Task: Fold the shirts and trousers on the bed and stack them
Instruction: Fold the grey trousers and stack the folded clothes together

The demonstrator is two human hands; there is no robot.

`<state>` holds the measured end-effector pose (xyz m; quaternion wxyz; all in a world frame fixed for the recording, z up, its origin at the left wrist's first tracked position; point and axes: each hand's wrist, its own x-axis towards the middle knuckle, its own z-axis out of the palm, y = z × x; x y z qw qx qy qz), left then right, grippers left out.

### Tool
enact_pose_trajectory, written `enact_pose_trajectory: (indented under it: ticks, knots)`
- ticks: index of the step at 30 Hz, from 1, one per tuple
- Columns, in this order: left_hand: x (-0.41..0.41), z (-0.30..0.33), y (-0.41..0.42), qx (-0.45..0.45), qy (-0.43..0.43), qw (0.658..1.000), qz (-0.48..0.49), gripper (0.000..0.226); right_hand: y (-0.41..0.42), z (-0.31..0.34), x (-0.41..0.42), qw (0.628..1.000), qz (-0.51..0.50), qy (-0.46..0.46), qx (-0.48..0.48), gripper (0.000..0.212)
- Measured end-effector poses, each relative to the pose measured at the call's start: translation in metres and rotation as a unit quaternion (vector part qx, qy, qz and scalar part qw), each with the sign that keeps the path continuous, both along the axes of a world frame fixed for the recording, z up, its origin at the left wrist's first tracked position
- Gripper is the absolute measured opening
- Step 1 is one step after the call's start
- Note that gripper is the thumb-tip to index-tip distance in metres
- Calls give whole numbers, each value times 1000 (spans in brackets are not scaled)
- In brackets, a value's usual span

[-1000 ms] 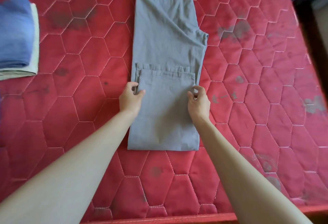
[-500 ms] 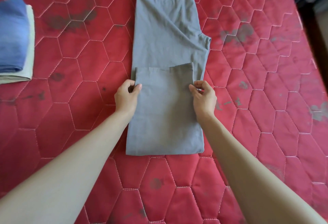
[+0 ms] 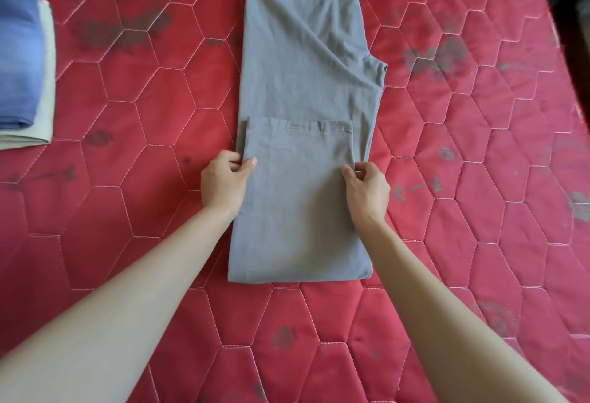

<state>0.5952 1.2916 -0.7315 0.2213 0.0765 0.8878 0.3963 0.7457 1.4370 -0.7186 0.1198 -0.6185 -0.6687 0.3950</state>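
Grey trousers (image 3: 306,61) lie lengthwise down the middle of the red quilted bed (image 3: 479,179), legs together. Their lower end is folded up over the rest, and the hem edge lies across at about mid-length. My left hand (image 3: 223,184) pinches the folded flap's left edge. My right hand (image 3: 367,188) pinches its right edge. At the far left sits a stack of folded clothes: a blue garment (image 3: 17,57) on top of a pale cream one (image 3: 48,83).
The bed's right edge (image 3: 565,51) runs along a dark gap near the top right. Dark stains mark the mattress left and right of the trousers.
The folded flap's top edge has shifted slightly and now shows the hem again. Both hands have kept their pinch on the flap's sides. The view has tilted a little.
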Motion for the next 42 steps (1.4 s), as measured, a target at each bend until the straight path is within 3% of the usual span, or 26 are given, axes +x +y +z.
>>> enact_pose_trajectory:
  ticks: [5, 9, 17, 19, 21, 23, 25, 27, 29, 32, 35, 38, 40, 42]
  knots:
    - [-4, 12, -6, 62, 14, 997, -39, 11, -6, 9, 6, 997, 29, 41, 54, 13]
    - [-24, 20, 12, 91, 54, 993, -41, 11, 11, 15, -17, 993, 14, 74, 89, 13]
    - [-37, 0, 28, 13, 23, 999, -38, 16, 30, -7, -34, 996, 60, -27, 62, 22]
    - [-29, 8, 25, -20, 70, 996, -59, 20, 23, -2, -32, 992, 72, -46, 89, 30]
    - [-15, 20, 14, -47, 176, 977, -110, 32, 9, 8, -26, 977, 120, -54, 166, 41]
    - [10, 31, -4, -23, 293, 939, -180, 38, -20, 18, -17, 946, 169, -31, 276, 41]
    - [49, 32, -26, -16, 354, 899, -259, 44, -64, 19, -5, 917, 210, -6, 339, 40]
    - [81, 19, -44, -60, 346, 872, -340, 49, -102, 9, 5, 903, 285, -14, 321, 44]
    - [96, 0, -52, -158, 293, 856, -395, 57, -116, -11, 17, 895, 348, -91, 263, 46]
    - [89, -25, -55, -221, 282, 843, -401, 60, -101, -37, 33, 874, 382, -166, 249, 52]
    - [87, -39, -65, -206, 292, 857, -370, 59, -93, -50, 50, 874, 344, -207, 274, 54]
    - [85, -34, -83, -216, 276, 874, -337, 60, -88, -47, 78, 907, 257, -248, 223, 58]
    - [81, -26, -86, -234, 284, 864, -344, 60, -82, -39, 87, 916, 243, -255, 193, 60]
    - [78, -18, -78, -228, 314, 852, -351, 59, -80, -29, 82, 906, 256, -251, 223, 60]
